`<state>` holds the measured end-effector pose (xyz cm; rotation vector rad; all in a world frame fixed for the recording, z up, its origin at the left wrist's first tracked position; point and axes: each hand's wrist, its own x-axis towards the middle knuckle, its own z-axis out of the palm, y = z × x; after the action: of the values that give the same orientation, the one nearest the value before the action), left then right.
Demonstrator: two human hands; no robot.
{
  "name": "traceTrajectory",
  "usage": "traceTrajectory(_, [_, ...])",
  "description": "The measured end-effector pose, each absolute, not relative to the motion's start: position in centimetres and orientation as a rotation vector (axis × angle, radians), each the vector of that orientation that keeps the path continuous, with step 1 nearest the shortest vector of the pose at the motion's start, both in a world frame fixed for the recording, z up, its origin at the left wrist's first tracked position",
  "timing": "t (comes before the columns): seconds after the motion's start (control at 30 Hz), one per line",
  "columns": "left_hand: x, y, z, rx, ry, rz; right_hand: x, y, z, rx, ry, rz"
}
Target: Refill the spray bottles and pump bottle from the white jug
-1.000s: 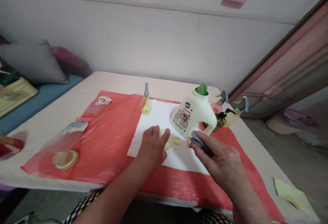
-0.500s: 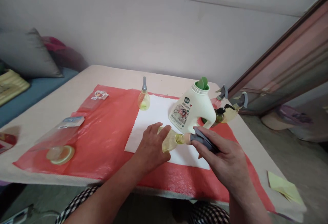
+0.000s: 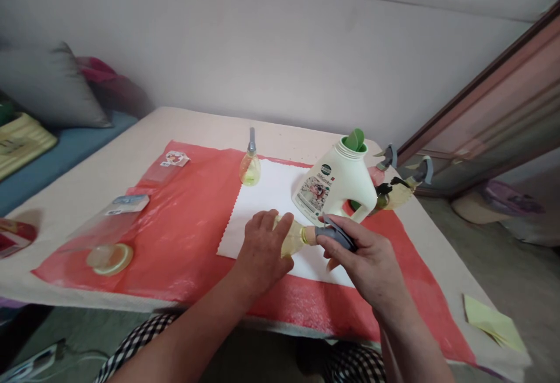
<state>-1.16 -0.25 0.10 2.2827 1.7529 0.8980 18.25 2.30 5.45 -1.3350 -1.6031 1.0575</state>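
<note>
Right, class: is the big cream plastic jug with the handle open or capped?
Open: the cream plastic jug has no cap on its threaded neck, and a green plastic spout shows in the mouth.

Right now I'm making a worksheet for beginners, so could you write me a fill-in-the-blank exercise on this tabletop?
The right hand grips a spray head coloured ____.
The left hand holds a yellow bottle over a sheet coloured ____.
In this view, the big jug stands to the ____ of the lone spray bottle.

Missing words: gray; white; right
</note>
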Motion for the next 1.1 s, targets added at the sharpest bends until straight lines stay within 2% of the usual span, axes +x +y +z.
traceTrajectory(0.33, [-0.5,-0.1,-0.2,2.454,2.003,0.713,16.2,2.3,5.9,-1.489,-1.375,1.177])
traceTrajectory(0.63, [0.2,0.3,-0.5,2.553,2.013,0.421,16.6,3.2,5.0,-1.451,-1.224,1.281])
traceTrajectory(0.93, [-0.3,0.4,1.7,1.993,1.656,0.483,18.6,3.6,6.7,-0.958,-0.864,1.943])
traceTrajectory(1.1, [-0.5,-0.4,3.0,1.725,1.443,0.59,19.6,4.2,6.0,-0.904,-0.898,1.965])
